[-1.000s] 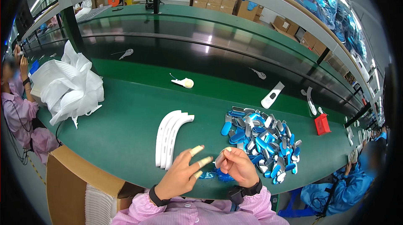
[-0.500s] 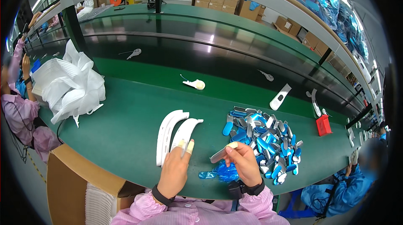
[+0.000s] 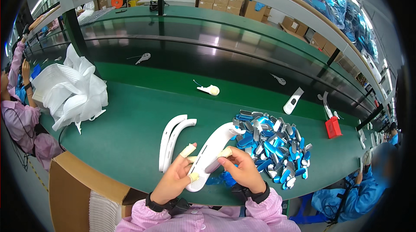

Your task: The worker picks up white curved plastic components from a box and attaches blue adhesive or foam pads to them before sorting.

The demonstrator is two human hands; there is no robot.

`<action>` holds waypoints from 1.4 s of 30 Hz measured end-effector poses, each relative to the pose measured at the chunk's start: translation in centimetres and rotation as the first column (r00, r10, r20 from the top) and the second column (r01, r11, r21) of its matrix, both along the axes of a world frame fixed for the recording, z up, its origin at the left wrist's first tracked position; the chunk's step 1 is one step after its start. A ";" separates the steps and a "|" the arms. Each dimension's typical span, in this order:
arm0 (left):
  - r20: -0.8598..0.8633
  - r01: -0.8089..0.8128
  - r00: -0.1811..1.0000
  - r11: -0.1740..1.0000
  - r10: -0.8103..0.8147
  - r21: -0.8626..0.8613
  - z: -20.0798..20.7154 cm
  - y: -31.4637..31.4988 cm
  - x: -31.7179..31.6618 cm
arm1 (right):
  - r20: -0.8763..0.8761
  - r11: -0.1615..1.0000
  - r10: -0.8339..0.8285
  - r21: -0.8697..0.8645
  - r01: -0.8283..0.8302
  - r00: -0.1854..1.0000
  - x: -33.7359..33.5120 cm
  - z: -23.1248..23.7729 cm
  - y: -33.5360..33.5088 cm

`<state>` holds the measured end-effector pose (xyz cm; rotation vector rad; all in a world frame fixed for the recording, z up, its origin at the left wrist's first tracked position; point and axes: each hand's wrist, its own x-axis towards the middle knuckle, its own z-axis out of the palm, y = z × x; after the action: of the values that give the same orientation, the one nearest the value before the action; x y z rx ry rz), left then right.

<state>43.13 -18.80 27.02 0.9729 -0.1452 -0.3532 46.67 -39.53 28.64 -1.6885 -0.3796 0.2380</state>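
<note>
On bench: we note casing (image 3: 211,149) between our left hand (image 3: 170,181) and right hand (image 3: 248,172); two strips (image 3: 171,145) left; plate heap (image 3: 277,145) right; foam sheets (image 3: 71,93) far left; bin (image 3: 333,128) right beyond heap.

A long, curved, glossy white plastic shell (image 3: 213,147) is held slantwise, its broad rounded end low and toward the wearer, dotted with a patch of tiny holes. Narrow slots run along its left side, and the body tapers up and to the right into a bent tip. Against its right edge, near the lower half, sits a small, flat, greyish round-ended strip (image 3: 212,167), lying roughly along the shell and partly hidden by fingers (image 3: 224,153).
</note>
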 end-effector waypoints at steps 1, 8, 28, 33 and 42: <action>-0.003 0.004 1.000 1.000 -0.004 -0.010 0.1 0.1 0.0 | 0.050 1.000 -0.018 -0.024 0.020 0.999 0.0 0.3 0.1; -0.004 0.135 0.991 0.990 -0.136 -0.043 0.1 0.0 -0.1 | 0.171 0.992 -0.022 -0.122 0.043 0.985 -0.5 1.4 0.7; 0.286 -0.393 0.907 0.867 0.310 0.305 -1.8 -3.1 -1.2 | 0.510 0.924 -0.248 -0.130 0.359 0.823 -2.0 -0.9 3.6; 0.305 -0.394 0.906 0.845 0.292 0.361 -1.2 -3.0 -1.4 | -0.191 0.859 -0.287 0.383 0.340 0.939 -1.4 -1.3 1.6; 0.103 -0.239 0.968 0.968 0.231 0.072 -0.6 -2.2 -0.7 | 0.105 0.949 -0.307 0.113 0.296 0.946 -1.2 -0.7 0.1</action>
<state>42.48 -20.97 26.40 1.0780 -0.0990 -0.0961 45.48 -39.47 27.93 -1.6452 -0.2129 -0.1087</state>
